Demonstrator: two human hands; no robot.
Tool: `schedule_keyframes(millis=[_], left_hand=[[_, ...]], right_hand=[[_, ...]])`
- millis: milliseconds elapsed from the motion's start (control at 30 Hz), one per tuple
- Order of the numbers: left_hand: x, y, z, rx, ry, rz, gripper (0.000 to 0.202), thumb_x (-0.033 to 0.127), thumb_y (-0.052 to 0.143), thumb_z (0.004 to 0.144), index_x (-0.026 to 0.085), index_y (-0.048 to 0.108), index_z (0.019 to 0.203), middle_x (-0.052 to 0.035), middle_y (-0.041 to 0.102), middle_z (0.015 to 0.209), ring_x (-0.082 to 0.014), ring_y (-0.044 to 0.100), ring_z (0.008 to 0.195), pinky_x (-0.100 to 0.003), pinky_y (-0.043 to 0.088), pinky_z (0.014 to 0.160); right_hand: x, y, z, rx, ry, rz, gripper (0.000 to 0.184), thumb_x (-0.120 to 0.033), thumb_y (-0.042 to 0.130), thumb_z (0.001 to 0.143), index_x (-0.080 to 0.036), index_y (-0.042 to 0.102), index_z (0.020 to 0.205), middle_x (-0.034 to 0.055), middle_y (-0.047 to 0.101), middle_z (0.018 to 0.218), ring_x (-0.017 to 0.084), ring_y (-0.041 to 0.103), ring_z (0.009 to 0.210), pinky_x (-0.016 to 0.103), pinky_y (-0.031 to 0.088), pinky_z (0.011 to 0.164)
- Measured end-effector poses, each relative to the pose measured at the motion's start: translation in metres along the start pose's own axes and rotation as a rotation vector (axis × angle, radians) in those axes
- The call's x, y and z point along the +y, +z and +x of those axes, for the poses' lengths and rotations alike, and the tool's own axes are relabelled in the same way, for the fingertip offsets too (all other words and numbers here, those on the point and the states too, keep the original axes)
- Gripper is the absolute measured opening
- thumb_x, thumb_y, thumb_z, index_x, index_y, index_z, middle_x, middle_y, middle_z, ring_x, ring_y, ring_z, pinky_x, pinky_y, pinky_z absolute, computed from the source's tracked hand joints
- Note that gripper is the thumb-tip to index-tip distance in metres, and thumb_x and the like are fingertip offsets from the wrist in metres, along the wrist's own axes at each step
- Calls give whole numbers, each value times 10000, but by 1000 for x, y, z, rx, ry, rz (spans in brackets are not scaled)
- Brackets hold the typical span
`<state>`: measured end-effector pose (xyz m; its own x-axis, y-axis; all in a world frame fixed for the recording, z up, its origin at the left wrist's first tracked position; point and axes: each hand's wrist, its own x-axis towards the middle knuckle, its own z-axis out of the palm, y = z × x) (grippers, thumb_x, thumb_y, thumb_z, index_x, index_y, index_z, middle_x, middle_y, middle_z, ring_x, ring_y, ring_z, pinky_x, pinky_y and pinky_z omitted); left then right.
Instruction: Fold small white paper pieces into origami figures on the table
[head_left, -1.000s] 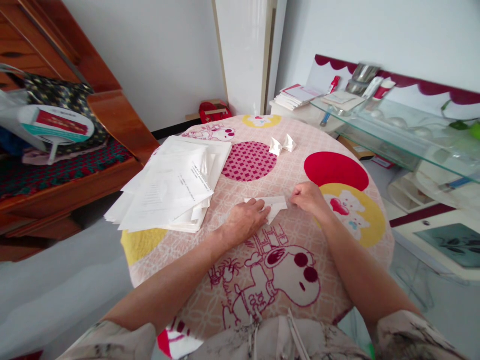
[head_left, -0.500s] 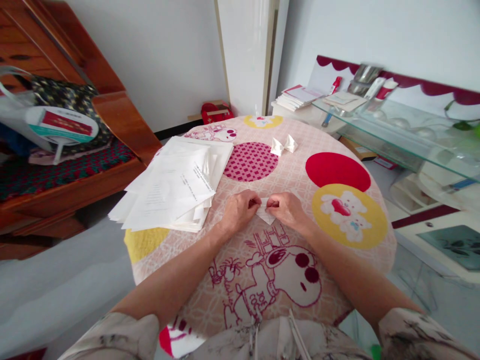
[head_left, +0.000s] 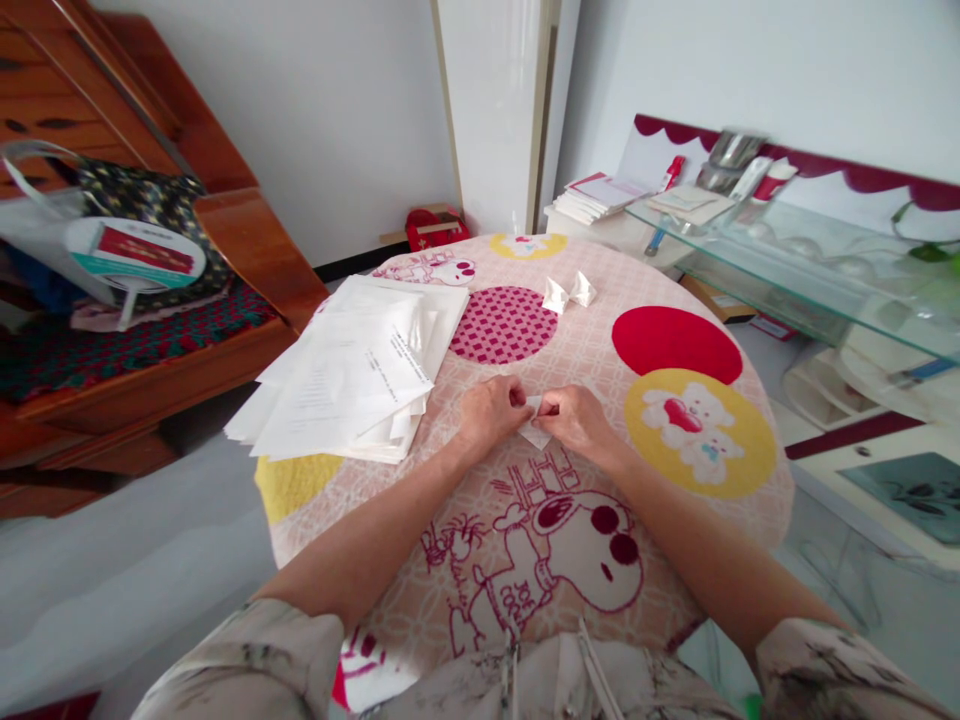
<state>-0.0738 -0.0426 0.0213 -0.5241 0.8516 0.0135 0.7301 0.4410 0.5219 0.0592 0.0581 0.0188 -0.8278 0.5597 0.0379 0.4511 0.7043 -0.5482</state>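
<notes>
A small folded piece of white paper point(head_left: 535, 436) lies over the patterned tablecloth, between my two hands. My left hand point(head_left: 493, 410) pinches its left side with curled fingers. From the right, my right hand point(head_left: 576, 415) grips the paper's upper edge between thumb and fingers. The fingertips of both hands are close together, and they hide part of the folds. Farther back on the table stand two small folded paper pieces point(head_left: 556, 295), side by side and pointed at the top.
A loose stack of printed white sheets point(head_left: 337, 380) covers the table's left side. The round table wears a pink tablecloth point(head_left: 592, 350). Beyond it on the right is a glass shelf point(head_left: 810, 270) with books and cups. A wooden bench point(head_left: 255, 240) holding a bag and hand fan stands left.
My left hand has shifted slightly right, closer to my right hand, and its fingers cover more of the paper's left side. The loose stack and standing paper pieces stay where they were.
</notes>
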Motion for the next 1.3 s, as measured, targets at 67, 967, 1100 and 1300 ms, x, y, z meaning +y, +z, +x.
schedule_keyframes(millis=[67, 967, 1100, 1300], left_hand=[[-3, -2, 1, -6, 14, -40, 28, 192, 701, 782, 182, 698, 808, -25, 732, 816, -171, 636, 751, -271, 439, 651], [-30, -12, 7, -98, 253, 1, 247, 224, 733, 834, 179, 741, 1077, -54, 763, 1018, -205, 685, 936, -326, 531, 880], [-30, -15, 6, -160, 233, -10, 118, 231, 711, 845, 177, 744, 945, -28, 740, 886, -188, 660, 832, -306, 505, 811], [-26, -16, -2, -177, 240, -14, 64, 242, 689, 856, 184, 700, 831, -11, 703, 827, -176, 628, 797, -297, 484, 781]], right_hand=[[-1, -1, 0, -9, 3, 15, 134, -102, 700, 791, -173, 733, 682, 25, 718, 676, 146, 594, 628, 281, 353, 613], [5, -4, -5, 8, -5, 112, 122, -124, 721, 758, -173, 704, 648, 7, 680, 619, 134, 565, 597, 267, 347, 597], [16, -12, -5, 96, 29, 153, 86, -135, 706, 765, -180, 707, 691, 14, 705, 659, 151, 616, 628, 265, 395, 615], [30, -23, -1, 265, 24, 246, 152, -218, 723, 751, -161, 760, 888, 74, 769, 855, 207, 685, 775, 315, 500, 729]])
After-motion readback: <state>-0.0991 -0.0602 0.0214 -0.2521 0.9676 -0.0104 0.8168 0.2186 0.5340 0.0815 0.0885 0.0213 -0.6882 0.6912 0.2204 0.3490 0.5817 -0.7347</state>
